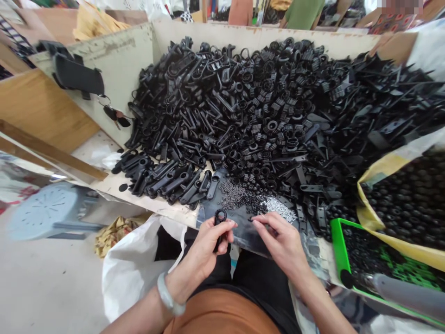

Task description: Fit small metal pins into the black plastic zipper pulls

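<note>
My left hand (208, 243) is wrapped round a black plastic part with a ring-shaped end (220, 215), which sticks up above the fingers. The rest of that part is mostly covered by the hand. At its right, my right hand (281, 239) pinches a small black piece (251, 219) between thumb and forefinger; its kind is too small to make out. Just beyond both hands lie a heap of small dark grey pieces (232, 195) and a heap of silvery pins (278, 208). Long black handle-like parts (174, 181) lie in a row to the left.
A large pile of black plastic parts (243, 102) fills the walled bench. To the right are a green tray (336, 236) and a yellow-edged sack (368, 204) of black balls. A white sack (120, 273) hangs at the left, near a blue stool (45, 211). Keys (113, 113) hang on the left wall.
</note>
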Available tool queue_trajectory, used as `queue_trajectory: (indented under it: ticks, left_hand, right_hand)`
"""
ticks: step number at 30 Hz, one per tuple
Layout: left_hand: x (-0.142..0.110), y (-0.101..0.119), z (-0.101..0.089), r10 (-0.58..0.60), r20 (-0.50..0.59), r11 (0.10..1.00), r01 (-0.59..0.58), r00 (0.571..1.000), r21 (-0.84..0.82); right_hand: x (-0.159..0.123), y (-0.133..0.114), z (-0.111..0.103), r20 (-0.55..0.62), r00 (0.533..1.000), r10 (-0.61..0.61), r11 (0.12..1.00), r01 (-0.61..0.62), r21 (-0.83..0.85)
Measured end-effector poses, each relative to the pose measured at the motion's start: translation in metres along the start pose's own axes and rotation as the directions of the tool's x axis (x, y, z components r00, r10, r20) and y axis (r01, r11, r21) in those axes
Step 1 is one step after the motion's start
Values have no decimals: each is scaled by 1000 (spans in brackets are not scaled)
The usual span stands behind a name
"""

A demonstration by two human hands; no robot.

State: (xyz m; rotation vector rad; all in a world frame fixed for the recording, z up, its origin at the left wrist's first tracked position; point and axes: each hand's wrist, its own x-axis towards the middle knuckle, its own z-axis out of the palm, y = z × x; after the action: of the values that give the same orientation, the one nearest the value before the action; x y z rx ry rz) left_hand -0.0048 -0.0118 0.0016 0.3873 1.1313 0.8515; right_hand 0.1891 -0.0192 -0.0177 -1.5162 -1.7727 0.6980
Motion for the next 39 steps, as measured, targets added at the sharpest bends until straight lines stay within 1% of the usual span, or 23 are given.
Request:
queue_trajectory:
  ticks: [2,3,5,8,12,15,17,19,21,22,24,26,28,32,35,39]
  left_hand:
    - [-2,0,2,-9,13,1000,9,1000,-27]
    - [-3,0,3,-15,19,999,15,1000,-45]
    - [-4,-1,3,-30,32,996,32,999,-87]
    - [-5,-2,3,-55,38,986,60,998,-155]
    - [-6,-2,4,-95,57,973,105,994,-204]
    - [-8,-3,5,-79,74,979,92,994,-184]
    - [-9,-2,5,-18,78,992,27,997,-124]
    - [-11,-1,5,74,83,997,-72,994,-27]
    - [-12,0,5,149,88,986,-155,985,65]
    - [-12,1,5,168,90,980,-176,982,94]
    - [-11,1,4,182,90,975,-192,979,111]
    - [-10,-1,5,187,80,976,-195,979,99]
    - [-8,-3,7,187,64,978,-192,980,80]
    - [-7,-7,10,162,52,987,-163,985,10]
    - [-7,-8,12,115,48,993,-113,992,-34]
    - [-8,-10,14,54,75,999,-53,996,-12]
  right_hand:
    - [3,-11,2,-7,999,31,979,-29,200]
    - [4,-17,4,-7,999,39,963,-36,265]
    - [5,-27,9,-12,999,41,938,-34,345]
    - [6,-32,18,-38,998,52,918,-33,395]
    - [5,-30,25,-43,997,67,911,-43,409]
    - [4,-29,25,-44,997,62,906,-38,422]
    - [3,-29,24,-50,997,56,906,-29,422]
    - [2,-30,21,-41,998,37,911,-17,411]
    - [2,-30,19,3,1000,20,917,-20,398]
    - [3,-30,18,36,999,24,916,-37,399]
    - [3,-29,17,97,993,72,899,-106,426]
    - [2,-27,18,131,983,132,864,-179,470]
    - [1,-26,20,118,980,158,846,-196,496]
    - [-3,-25,19,42,994,98,887,-106,449]
    - [-7,-24,17,12,999,41,912,-42,407]
    - [-11,-23,15,-11,999,32,933,-26,360]
